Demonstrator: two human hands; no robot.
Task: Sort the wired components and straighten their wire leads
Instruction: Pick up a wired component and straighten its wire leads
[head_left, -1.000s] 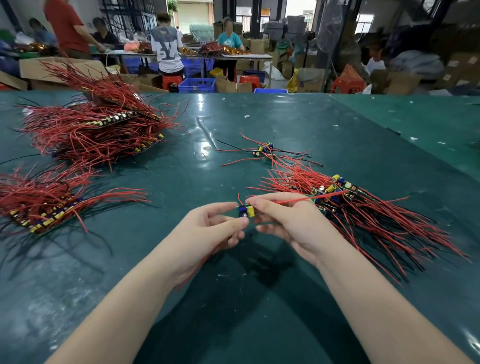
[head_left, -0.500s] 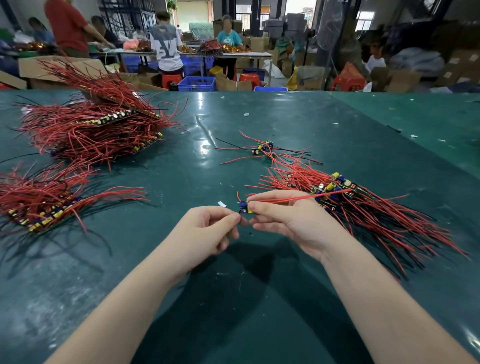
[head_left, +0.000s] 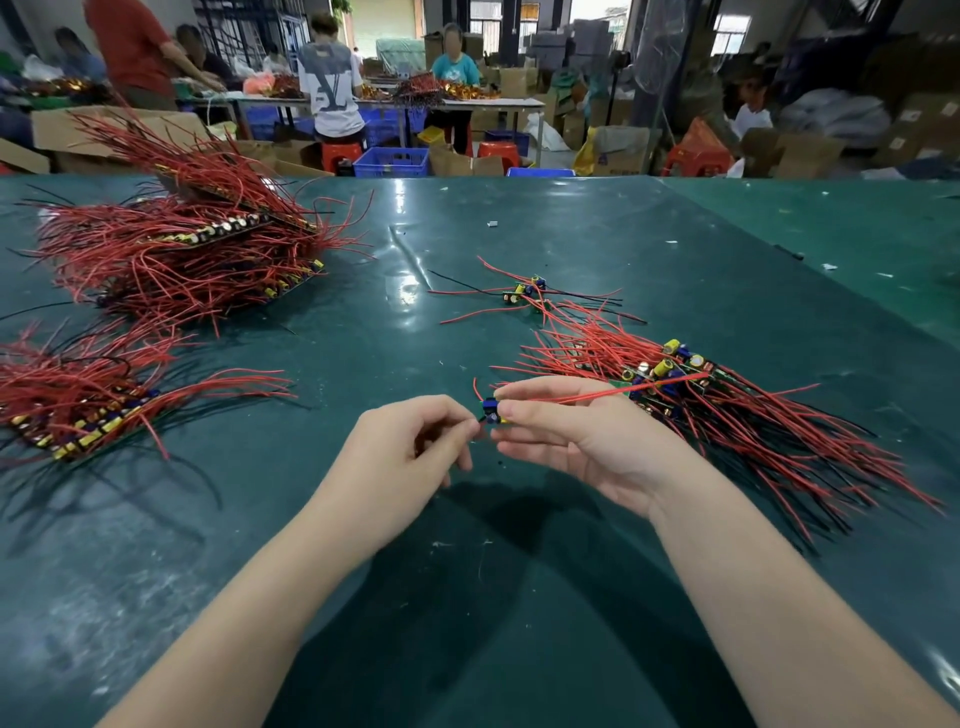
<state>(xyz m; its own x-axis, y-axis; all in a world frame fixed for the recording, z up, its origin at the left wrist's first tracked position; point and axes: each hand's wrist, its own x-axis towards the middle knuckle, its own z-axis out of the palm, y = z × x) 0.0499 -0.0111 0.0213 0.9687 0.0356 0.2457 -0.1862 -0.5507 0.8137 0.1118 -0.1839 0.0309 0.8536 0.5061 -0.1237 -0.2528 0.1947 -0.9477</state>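
Between both hands (head_left: 592, 441), component (head_left: 490, 410).

The bench (head_left: 519, 597) is glossy dark green. On it, heaps of wired components (head_left: 171, 254) show red and black leads with yellow and blue parts.

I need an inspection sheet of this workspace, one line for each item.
Surface: glossy green table, scuffed, with small white scraps.
Job's things: one small component held between both hands; loose pile on the right; small group beyond it; two stacked piles on the left.
Clutter: cardboard boxes, blue crate.
Grips: left hand pinches below the component; right hand holds the component.
Cables: red lead runs right from the component.
Surroundings: people working at far tables.
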